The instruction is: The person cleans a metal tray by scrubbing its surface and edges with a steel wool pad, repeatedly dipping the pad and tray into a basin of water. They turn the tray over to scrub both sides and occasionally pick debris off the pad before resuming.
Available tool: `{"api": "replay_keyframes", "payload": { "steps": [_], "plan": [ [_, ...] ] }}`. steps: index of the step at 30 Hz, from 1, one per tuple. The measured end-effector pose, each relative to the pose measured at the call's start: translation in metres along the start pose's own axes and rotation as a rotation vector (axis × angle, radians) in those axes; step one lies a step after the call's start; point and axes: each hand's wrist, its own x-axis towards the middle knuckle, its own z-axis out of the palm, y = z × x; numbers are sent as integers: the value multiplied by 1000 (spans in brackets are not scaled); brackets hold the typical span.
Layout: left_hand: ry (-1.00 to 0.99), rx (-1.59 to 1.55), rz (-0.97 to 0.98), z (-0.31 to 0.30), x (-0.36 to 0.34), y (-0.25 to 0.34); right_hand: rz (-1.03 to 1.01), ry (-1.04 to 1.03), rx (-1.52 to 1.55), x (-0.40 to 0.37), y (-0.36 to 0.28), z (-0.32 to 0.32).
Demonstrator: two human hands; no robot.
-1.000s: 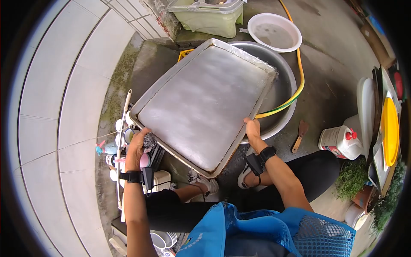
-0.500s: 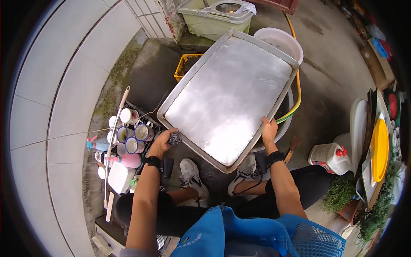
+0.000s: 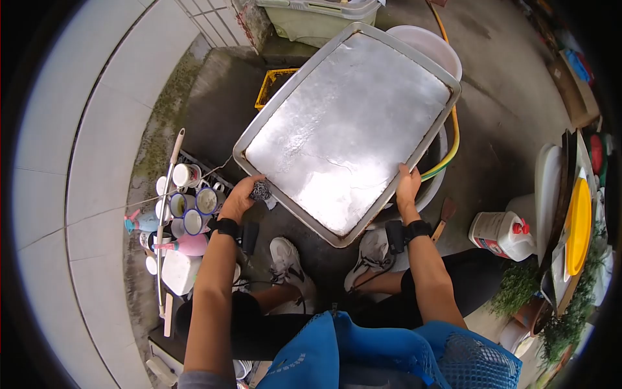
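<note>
A large rectangular metal tray point(image 3: 353, 123) is held out in front of me, tilted, with a raised rim browned along its inner edge. Its surface looks wet, with rippled streaks in the lower half. My left hand point(image 3: 240, 196) is closed at the tray's left corner, thumb over the rim, with a grey steel wool scourer point(image 3: 260, 190) between it and the tray. My right hand point(image 3: 407, 187) grips the right-hand rim, its thumb on top and the other fingers hidden beneath. Partly behind the tray stands a large basin point(image 3: 442, 170).
A pale tub point(image 3: 431, 47) and a yellow-green hose point(image 3: 455, 139) lie beyond the tray. Enamel mugs point(image 3: 207, 201) and spray bottles point(image 3: 188, 245) crowd the left. A white jug point(image 3: 499, 235) and a wooden-handled brush point(image 3: 444, 219) are to the right. A yellow crate point(image 3: 267, 87) sits behind.
The tray and both hands have shifted slightly up in view. Rippled wet streaks now show on the tray's surface. Both hands keep their hold.
</note>
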Motion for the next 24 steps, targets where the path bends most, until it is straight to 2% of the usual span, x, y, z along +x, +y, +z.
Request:
{"api": "replay_keyframes", "payload": {
  "steps": [5, 7, 10, 15, 19, 21, 24],
  "plan": [
    [11, 39, 41, -10, -2, 1, -30, -1, 36, 3, 6, 9],
    [32, 60, 79, -9, -14, 7, -10, -18, -64, 5, 3, 13],
    [142, 126, 135, -16, -36, 19, 58, -42, -59, -4, 1, 20],
    [179, 131, 168, -27, -77, 38, 148, -87, -48, -20, 20, 38],
    [234, 315, 223, -22, -115, 58, 205, -135, -4, -39, 2, 46],
    [281, 329, 333, -22, -128, 67, 155, -128, -8, -36, 17, 56],
    [277, 372, 343, -16, -148, 83, 146, -151, 35, -37, 22, 63]
  ]
}}
